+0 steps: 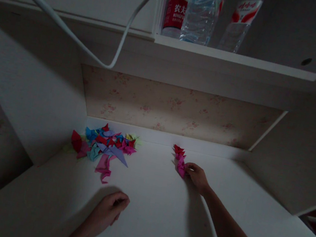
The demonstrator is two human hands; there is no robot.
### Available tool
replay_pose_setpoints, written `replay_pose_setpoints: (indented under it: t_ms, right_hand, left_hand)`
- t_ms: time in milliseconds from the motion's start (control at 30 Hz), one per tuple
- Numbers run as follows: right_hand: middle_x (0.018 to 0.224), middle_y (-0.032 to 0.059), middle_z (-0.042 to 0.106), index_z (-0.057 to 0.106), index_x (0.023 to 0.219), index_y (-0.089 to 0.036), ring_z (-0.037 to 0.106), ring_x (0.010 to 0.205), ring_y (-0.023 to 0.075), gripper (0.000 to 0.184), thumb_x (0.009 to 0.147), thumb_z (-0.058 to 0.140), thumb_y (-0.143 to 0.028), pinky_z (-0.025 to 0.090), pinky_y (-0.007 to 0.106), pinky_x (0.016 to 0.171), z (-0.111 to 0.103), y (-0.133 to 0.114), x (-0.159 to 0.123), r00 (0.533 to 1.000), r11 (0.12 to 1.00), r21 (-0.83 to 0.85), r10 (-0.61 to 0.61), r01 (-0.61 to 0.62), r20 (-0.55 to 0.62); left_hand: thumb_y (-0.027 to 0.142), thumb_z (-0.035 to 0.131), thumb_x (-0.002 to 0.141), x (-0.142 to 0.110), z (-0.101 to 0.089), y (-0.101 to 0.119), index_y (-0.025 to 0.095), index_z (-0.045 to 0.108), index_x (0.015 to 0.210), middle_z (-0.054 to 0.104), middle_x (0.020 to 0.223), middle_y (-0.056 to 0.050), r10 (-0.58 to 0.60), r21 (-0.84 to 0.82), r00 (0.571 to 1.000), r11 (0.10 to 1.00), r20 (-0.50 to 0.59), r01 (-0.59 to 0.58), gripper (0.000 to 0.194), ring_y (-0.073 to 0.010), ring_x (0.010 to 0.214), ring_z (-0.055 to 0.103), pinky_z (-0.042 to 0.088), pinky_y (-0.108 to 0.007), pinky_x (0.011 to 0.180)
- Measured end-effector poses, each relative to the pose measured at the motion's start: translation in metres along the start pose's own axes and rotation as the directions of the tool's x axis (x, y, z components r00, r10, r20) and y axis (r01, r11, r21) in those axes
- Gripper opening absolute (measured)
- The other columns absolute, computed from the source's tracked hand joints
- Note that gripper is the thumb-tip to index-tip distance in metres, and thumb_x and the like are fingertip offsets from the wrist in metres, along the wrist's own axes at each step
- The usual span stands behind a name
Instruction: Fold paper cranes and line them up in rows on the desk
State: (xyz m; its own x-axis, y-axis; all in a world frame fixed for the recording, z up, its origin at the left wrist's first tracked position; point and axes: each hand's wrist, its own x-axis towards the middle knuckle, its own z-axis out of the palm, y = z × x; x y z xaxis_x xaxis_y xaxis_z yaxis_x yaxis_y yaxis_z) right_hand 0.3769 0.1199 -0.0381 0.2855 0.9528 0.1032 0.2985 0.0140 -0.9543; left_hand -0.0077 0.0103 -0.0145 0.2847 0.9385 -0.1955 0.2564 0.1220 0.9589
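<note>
My right hand (197,176) pinches the edge of a magenta origami paper crane (180,167) on the white desktop. Red folded paper (179,151) sits directly behind it, forming a short row toward the back edge. At the left lies a heap of many-coloured origami pieces (110,141), in blue, red, purple, teal, pink and yellow. One pink folded piece (104,166) lies at the heap's near side. My left hand (110,207) hovers in front of the heap, fingers curled closed, with nothing visible in them.
The white desktop (146,196) is bounded by side panels and a floral back wall (174,107). Above, a shelf (238,60) holds several plastic bottles (201,16). A white cable (77,41) hangs in a loop at upper left.
</note>
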Motion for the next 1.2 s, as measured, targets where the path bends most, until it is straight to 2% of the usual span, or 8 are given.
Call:
replay_pose_setpoints:
  t_ms: [233, 433, 733, 867, 1067, 1200]
  right_hand:
    - [0.082, 0.0038, 0.071, 0.069, 0.078, -0.019, 0.062, 0.073, 0.0204, 0.022, 0.065, 0.066, -0.037, 0.048, 0.031, 0.068, 0.002, -0.001, 0.001, 1.0, 1.0, -0.019, -0.003, 0.003, -0.021]
    - [0.079, 0.0028, 0.07, 0.069, 0.078, -0.02, 0.061, 0.067, 0.0187, 0.021, 0.065, 0.065, -0.037, 0.047, 0.029, 0.062, 0.003, -0.004, -0.002, 1.0, 1.0, 0.0, 0.001, -0.001, 0.004]
    - [0.082, 0.0021, 0.07, 0.068, 0.077, -0.019, 0.061, 0.075, 0.019, 0.018, 0.066, 0.066, -0.034, 0.047, 0.03, 0.072, 0.002, -0.003, -0.002, 1.0, 1.0, -0.006, -0.004, 0.004, 0.005]
    - [0.082, 0.002, 0.07, 0.069, 0.079, -0.02, 0.062, 0.075, 0.0193, 0.02, 0.065, 0.067, -0.034, 0.047, 0.03, 0.071, 0.002, -0.004, -0.003, 1.0, 1.0, -0.001, 0.009, -0.009, -0.001]
    - [0.092, 0.0046, 0.07, 0.068, 0.086, -0.02, 0.062, 0.071, 0.0191, 0.029, 0.061, 0.071, -0.036, 0.049, 0.03, 0.065, -0.001, -0.01, -0.013, 0.995, 0.998, 0.028, 0.059, -0.057, -0.08]
    - [0.1, 0.0064, 0.067, 0.066, 0.094, -0.018, 0.06, 0.064, 0.0156, 0.039, 0.062, 0.071, -0.04, 0.049, 0.028, 0.059, -0.007, -0.015, -0.033, 0.985, 0.993, 0.087, 0.094, -0.082, -0.146]
  left_hand:
    - [0.059, 0.055, 0.075, 0.005, 0.0, -0.007, 0.016, 0.061, 0.079, 0.035, 0.044, 0.01, 0.001, -0.001, 1.0, 1.0, 0.004, -0.001, 0.044, -0.0071, 0.038, 0.03, 0.023, -0.02, 0.038]
    - [0.058, 0.056, 0.074, 0.005, 0.0, -0.01, 0.016, 0.061, 0.078, 0.038, 0.048, 0.008, 0.013, -0.014, 1.0, 1.0, -0.001, -0.013, 0.042, -0.0072, 0.039, 0.032, 0.024, -0.019, 0.037]
    - [0.057, 0.055, 0.077, 0.005, -0.001, -0.009, 0.015, 0.061, 0.08, 0.037, 0.047, 0.009, 0.026, -0.006, 1.0, 1.0, 0.009, -0.026, 0.042, -0.0075, 0.04, 0.031, 0.024, -0.019, 0.039]
    - [0.056, 0.055, 0.077, 0.005, -0.001, -0.011, 0.016, 0.061, 0.079, 0.037, 0.047, 0.009, 0.034, -0.004, 0.999, 0.999, 0.004, -0.034, 0.041, -0.0076, 0.04, 0.031, 0.023, -0.02, 0.039]
    - [0.053, 0.054, 0.079, 0.006, -0.002, -0.009, 0.015, 0.061, 0.079, 0.038, 0.049, 0.009, 0.049, -0.003, 0.999, 0.999, 0.013, -0.049, 0.038, -0.0074, 0.04, 0.032, 0.024, -0.02, 0.038]
    - [0.05, 0.053, 0.078, 0.003, 0.0, -0.003, 0.015, 0.06, 0.079, 0.038, 0.048, 0.009, 0.041, 0.016, 0.999, 0.999, 0.001, -0.041, 0.035, -0.008, 0.041, 0.034, 0.026, -0.019, 0.039]
